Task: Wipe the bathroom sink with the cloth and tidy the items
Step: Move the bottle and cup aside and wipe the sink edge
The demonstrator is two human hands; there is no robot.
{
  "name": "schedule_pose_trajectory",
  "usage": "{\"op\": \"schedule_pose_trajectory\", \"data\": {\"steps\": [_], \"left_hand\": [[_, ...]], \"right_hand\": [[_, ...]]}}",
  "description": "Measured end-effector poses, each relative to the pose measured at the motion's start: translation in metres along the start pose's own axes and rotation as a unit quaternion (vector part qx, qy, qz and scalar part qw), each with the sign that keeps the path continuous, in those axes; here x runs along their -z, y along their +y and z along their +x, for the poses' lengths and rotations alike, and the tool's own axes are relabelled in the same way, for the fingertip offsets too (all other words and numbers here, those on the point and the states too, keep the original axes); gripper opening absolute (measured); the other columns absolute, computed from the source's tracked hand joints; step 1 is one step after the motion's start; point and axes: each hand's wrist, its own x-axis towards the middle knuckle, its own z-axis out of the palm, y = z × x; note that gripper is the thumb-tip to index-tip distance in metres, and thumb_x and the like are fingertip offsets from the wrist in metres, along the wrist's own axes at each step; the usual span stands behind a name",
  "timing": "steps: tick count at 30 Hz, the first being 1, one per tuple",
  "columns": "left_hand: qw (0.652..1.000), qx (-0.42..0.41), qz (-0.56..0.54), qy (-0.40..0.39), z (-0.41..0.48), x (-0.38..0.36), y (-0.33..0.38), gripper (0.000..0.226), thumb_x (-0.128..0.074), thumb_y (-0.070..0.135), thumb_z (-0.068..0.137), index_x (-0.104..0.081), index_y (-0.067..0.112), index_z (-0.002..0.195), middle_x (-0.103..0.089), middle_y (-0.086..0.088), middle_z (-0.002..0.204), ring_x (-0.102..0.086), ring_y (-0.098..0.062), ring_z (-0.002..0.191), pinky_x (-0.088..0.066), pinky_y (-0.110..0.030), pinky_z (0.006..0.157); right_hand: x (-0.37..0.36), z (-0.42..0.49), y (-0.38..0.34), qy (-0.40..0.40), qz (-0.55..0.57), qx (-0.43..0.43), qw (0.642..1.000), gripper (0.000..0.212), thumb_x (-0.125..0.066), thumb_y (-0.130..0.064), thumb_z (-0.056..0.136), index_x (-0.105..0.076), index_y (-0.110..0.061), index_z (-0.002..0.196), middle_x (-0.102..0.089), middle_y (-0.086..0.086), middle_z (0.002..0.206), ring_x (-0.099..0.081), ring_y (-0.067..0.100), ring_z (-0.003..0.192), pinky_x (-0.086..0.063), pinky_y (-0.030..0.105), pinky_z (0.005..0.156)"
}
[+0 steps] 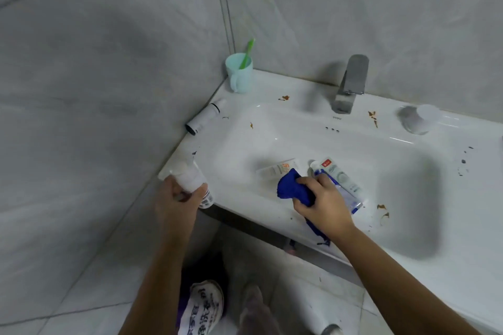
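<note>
Quick tally, everything placed off the one faucet: there were two cups, a mint cup off to its left and a pale cup to its right. One green toothbrush stood in the mint cup. Three tubes: a black-capped tube left of the faucet, plus a small white tube and a toothpaste tube in front of it. One white bottle sat far front-left, one blue cloth out front. I counted four brown smears: two left of the faucet, one just right, one well out front. Two hands, left hand and right hand
</note>
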Motion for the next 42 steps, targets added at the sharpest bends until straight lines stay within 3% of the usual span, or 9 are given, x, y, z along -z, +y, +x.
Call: {"op": "schedule_pose_trajectory", "data": {"steps": [3,7,11,18,22,26,32,36,42], "left_hand": [[1.000,0.014,0.003,-0.006,0.036,0.016,-0.013,0.040,-0.075,0.006,0.074,-0.056,0.009,0.109,-0.063,-0.003,0.097,-0.060,-0.008,0.080,-0.048,-0.017,0.069],[1.000,0.021,0.011,0.011,0.074,0.023,-0.033,0.035,-0.077,0.009,0.073,-0.056,0.014,0.101,-0.063,-0.001,0.093,-0.061,-0.018,0.085,-0.046,-0.027,0.073],[0.999,0.016,0.040,0.029,0.092,0.023,-0.040,0.037,-0.076,0.007,0.073,-0.056,0.004,0.104,-0.060,-0.005,0.095,-0.055,-0.018,0.086,-0.040,-0.024,0.071],[0.999,-0.010,0.034,0.027,0.114,0.021,-0.055,0.039,-0.076,0.008,0.072,-0.054,0.004,0.104,-0.064,-0.013,0.103,-0.061,-0.024,0.092,-0.047,-0.027,0.074],[0.999,-0.019,0.020,0.017,0.120,0.021,-0.062,0.036,-0.075,0.006,0.073,-0.054,0.004,0.102,-0.065,-0.015,0.103,-0.063,-0.026,0.093,-0.046,-0.013,0.068],[1.000,-0.014,0.000,-0.026,0.123,0.025,-0.071,0.048,-0.075,0.004,0.073,-0.052,0.009,0.115,-0.063,-0.010,0.114,-0.062,-0.019,0.103,-0.051,-0.033,0.086],[0.997,0.005,0.074,0.030,0.058,0.029,-0.061,0.057,-0.073,0.012,0.077,-0.046,0.000,0.126,-0.054,-0.018,0.121,-0.052,-0.029,0.111,-0.039,-0.029,0.089],[0.992,-0.038,0.083,-0.083,-0.004,-0.007,-0.049,0.049,-0.071,0.012,0.079,-0.051,0.000,0.122,-0.052,-0.008,0.117,-0.051,-0.018,0.106,-0.037,-0.014,0.085],[0.945,-0.166,0.093,-0.268,-0.054,-0.096,-0.015,0.039,-0.074,0.008,0.076,-0.059,0.003,0.111,-0.057,-0.005,0.106,-0.053,-0.017,0.099,-0.035,-0.014,0.085]], "right_hand": [[-0.024,0.019,-0.019,-0.002,0.004,-0.006,1.000,0.042,-0.075,-0.014,0.069,-0.063,-0.010,0.109,-0.056,0.012,0.094,-0.057,0.026,0.078,-0.045,0.029,0.067],[-0.043,0.037,-0.036,0.004,-0.008,-0.016,1.000,0.043,-0.074,-0.017,0.072,-0.062,-0.011,0.112,-0.057,0.012,0.101,-0.057,0.026,0.086,-0.041,0.027,0.071],[-0.053,0.046,-0.048,0.013,-0.012,-0.030,0.999,0.041,-0.073,-0.018,0.073,-0.062,-0.012,0.112,-0.057,0.011,0.101,-0.057,0.026,0.085,-0.040,0.026,0.070],[-0.058,0.049,-0.055,0.021,-0.022,-0.039,0.999,0.042,-0.072,-0.019,0.074,-0.061,-0.012,0.114,-0.057,0.011,0.103,-0.056,0.025,0.087,-0.040,0.026,0.071],[-0.058,0.045,-0.055,0.027,-0.021,-0.046,0.998,0.042,-0.071,-0.019,0.075,-0.060,-0.012,0.115,-0.057,0.011,0.105,-0.056,0.024,0.088,-0.040,0.025,0.071],[-0.054,0.037,-0.052,0.029,-0.015,-0.056,0.998,0.042,-0.072,-0.018,0.074,-0.061,-0.012,0.114,-0.056,0.011,0.102,-0.056,0.025,0.086,-0.039,0.025,0.072],[-0.028,0.000,-0.034,0.070,0.022,-0.115,0.991,0.040,-0.072,-0.016,0.075,-0.060,-0.015,0.113,-0.049,0.002,0.101,-0.050,0.017,0.085,-0.039,0.025,0.073],[-0.001,-0.035,-0.009,0.112,0.014,-0.161,0.981,0.042,-0.073,-0.013,0.074,-0.060,-0.013,0.114,-0.047,0.000,0.096,-0.048,0.016,0.082,-0.036,0.024,0.072],[0.047,-0.088,0.044,0.167,0.029,-0.245,0.955,0.039,-0.073,-0.013,0.074,-0.060,-0.014,0.111,-0.050,0.003,0.096,-0.054,0.019,0.080,-0.041,0.027,0.073]]}}
